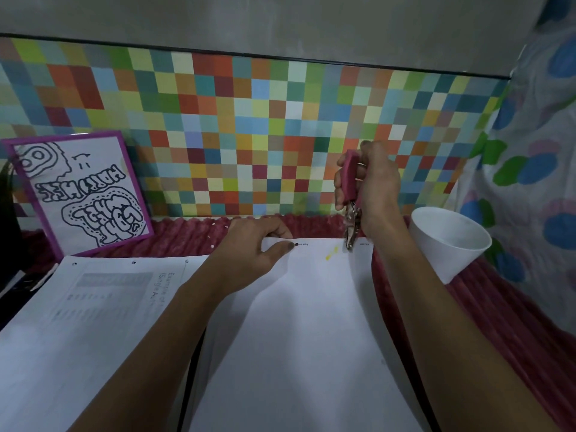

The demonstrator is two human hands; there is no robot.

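Right hand (374, 188): we see it clenched round the pink handles of the hole punch (350, 194), which it holds nearly upright.
Hole punch: its metal head points down and sits on the far edge of the sheet (311, 322), to the right of the middle.
Left hand (258, 244): it pinches that same far edge, thumb flat on top and fingers curled over the rim.
Sheet: it lies lengthwise before us, between the two forearms.
Marks on the sheet: we note a yellow mark (332, 253) just left of the punch head and a black dot (296, 244) at the thumb tip.
To the left: a stack of printed pages (93, 307) with holes along its far edge.
To the right: a white cup (448, 241), tilted, on the red blanket (514, 307).
Further back: a framed drawing (81, 188) leans on the chequered wall (249, 120).
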